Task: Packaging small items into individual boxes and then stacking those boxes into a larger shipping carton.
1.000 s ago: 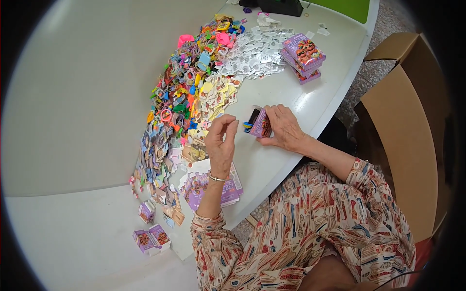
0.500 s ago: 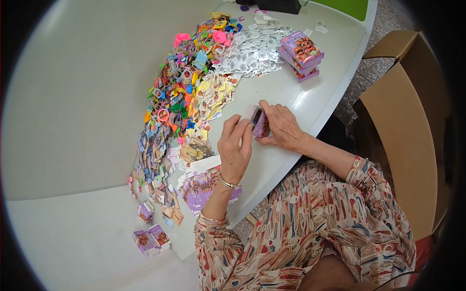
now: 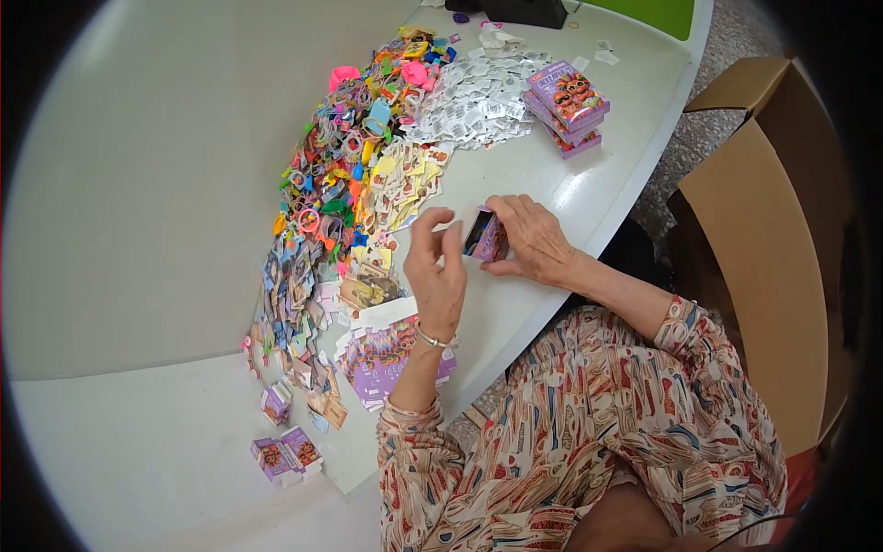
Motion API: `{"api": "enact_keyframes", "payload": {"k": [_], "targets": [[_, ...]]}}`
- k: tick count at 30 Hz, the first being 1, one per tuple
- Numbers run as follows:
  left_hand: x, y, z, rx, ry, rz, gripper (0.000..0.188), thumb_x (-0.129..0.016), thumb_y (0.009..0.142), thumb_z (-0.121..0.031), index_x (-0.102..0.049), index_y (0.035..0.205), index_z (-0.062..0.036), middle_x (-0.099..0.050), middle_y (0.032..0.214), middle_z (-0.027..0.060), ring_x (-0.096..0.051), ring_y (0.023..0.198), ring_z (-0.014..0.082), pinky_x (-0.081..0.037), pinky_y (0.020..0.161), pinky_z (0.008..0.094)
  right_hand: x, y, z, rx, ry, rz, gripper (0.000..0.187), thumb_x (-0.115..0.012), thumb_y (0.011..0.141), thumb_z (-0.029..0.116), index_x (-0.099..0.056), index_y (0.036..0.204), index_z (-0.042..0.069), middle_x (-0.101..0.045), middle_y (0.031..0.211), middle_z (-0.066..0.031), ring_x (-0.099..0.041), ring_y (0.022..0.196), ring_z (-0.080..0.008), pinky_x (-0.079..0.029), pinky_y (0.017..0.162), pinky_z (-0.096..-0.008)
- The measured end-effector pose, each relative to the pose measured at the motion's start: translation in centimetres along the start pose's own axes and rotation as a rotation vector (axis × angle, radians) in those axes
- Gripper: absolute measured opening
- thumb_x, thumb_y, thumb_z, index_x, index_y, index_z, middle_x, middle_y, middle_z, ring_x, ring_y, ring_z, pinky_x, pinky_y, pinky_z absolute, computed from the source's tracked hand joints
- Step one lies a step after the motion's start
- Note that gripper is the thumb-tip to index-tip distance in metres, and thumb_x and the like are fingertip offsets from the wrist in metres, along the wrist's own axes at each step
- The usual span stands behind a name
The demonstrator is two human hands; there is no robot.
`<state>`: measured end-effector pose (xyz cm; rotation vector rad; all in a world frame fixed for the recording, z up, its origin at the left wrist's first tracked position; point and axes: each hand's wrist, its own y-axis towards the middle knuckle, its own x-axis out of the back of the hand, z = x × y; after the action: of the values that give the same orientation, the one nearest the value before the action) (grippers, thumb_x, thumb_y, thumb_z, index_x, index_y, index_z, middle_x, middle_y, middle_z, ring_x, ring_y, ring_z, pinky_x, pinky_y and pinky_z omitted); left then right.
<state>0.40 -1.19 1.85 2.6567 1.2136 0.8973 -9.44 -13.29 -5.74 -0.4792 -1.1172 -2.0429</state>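
Note:
My right hand [image 3: 541,247] grips a small purple cardboard box [image 3: 495,246], its fingers over the top edge and the thumb below. The box's dark open end faces my left hand [image 3: 435,281]. That hand is raised just left of the opening, thumb and fingers apart, with nothing visible between them. Below its wrist lie overlapping flat purple box blanks [image 3: 375,375]. Small yellowish printed cards [image 3: 405,184] are heaped just beyond my left fingers.
A stack of filled-out purple boxes [image 3: 568,103] stands at the far right, beside a heap of silvery white packets [image 3: 487,97]. Colourful small plastic trinkets [image 3: 340,175] run along the left. Two purple boxes [image 3: 287,455] sit lower left. A large brown carton [image 3: 754,258] stands right of the table.
My left hand has drawn away leftward from the box, and its fingers have spread. The white flap seen at the box's end no longer shows; its dark opening does. The right hand keeps its hold.

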Motion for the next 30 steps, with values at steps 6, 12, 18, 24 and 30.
{"api": "enact_keyframes", "payload": {"k": [6, 12, 18, 24, 30], "targets": [[1.3, -2.2, 1.6, 0.177, -0.201, 0.016, 0.027, -0.059, 0.092, -0.012, -0.053, 0.117, -0.0031, -0.061, 0.100, 0.0047, -0.058, 0.082, 0.0097, -0.048, 0.068, 0.0245, -0.4, -0.3, 0.1, -0.036, 0.133, 0.045, 0.100, -0.086, 0.057, 0.021, -0.025, 0.133, 0.001, -0.041, 0.126, -0.0227, -0.053, 0.106, -0.0400, -0.047, 0.089, -0.0421], [1.2, -1.3, 1.6, 0.450, -0.315, 0.176, 0.031, -0.061, 0.093, -0.018, -0.057, 0.118, -0.0003, -0.062, 0.089, 0.0011, -0.053, 0.071, 0.0057, -0.047, 0.065, 0.0227, 0.2, 0.2, 0.1, 0.032, 0.085, 0.145, 0.098, -0.084, 0.059, 0.020, -0.027, 0.137, 0.008, -0.044, 0.115, -0.0175, -0.057, 0.093, -0.0356, -0.050, 0.079, -0.0402], [0.0, -1.7, 1.7, 0.296, -0.242, 0.072, 0.032, -0.062, 0.091, -0.016, -0.059, 0.119, 0.0003, -0.064, 0.099, 0.0074, -0.058, 0.072, 0.0110, -0.051, 0.070, 0.0279, 0.2, 0.6, -0.4, 0.099, 0.075, 0.105, 0.098, -0.083, 0.059, 0.020, -0.026, 0.138, 0.008, -0.047, 0.111, -0.0173, -0.058, 0.091, -0.0353, -0.050, 0.078, -0.0406], [-0.6, -2.5, 1.1, -0.289, 0.245, 0.044, 0.031, -0.059, 0.089, -0.007, -0.060, 0.119, 0.0005, -0.064, 0.112, 0.0174, -0.065, 0.089, 0.0332, -0.051, 0.081, 0.0352, 0.1, 0.7, -0.3, -0.033, 0.178, 0.108, 0.098, -0.084, 0.056, 0.021, -0.028, 0.133, -0.003, -0.054, 0.103, -0.0196, -0.056, 0.093, -0.0374, -0.049, 0.080, -0.0423], [-0.8, -1.3, 0.3, 0.088, 0.099, 0.036, 0.025, -0.063, 0.087, -0.009, -0.065, 0.111, -0.0004, -0.069, 0.101, 0.0184, -0.068, 0.089, 0.0224, -0.051, 0.076, 0.0315, -0.4, 1.0, -0.1, -0.031, 0.175, 0.062, 0.089, -0.081, 0.059, 0.017, -0.030, 0.129, -0.003, -0.051, 0.106, -0.0216, -0.056, 0.095, -0.0380, -0.048, 0.082, -0.0429]]}}
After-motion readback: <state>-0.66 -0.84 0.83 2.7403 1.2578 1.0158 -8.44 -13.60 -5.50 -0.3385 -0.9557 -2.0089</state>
